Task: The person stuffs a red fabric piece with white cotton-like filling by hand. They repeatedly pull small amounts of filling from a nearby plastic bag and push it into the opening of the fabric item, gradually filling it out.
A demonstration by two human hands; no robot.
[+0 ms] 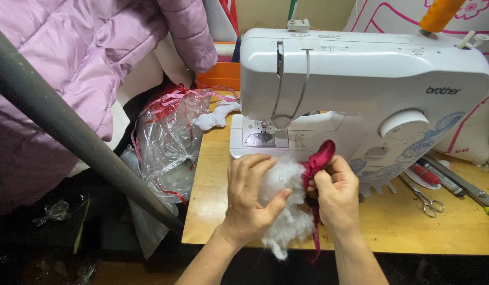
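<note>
Both hands are closed: left hand (250,198) grips white stuffing (284,211), right hand (337,195) pinches red fabric (319,158).

**What the view leaves out**

The right hand (337,195) covers the lower part of the red fabric (319,158), and the left hand (250,198) hides one side of the white stuffing (286,221). The orange spool (439,13) is cut off by the top edge. The sewing machine (360,79) hides the surface (403,227) behind it. The tools near the scissors (424,198) are too small to identify.
</note>
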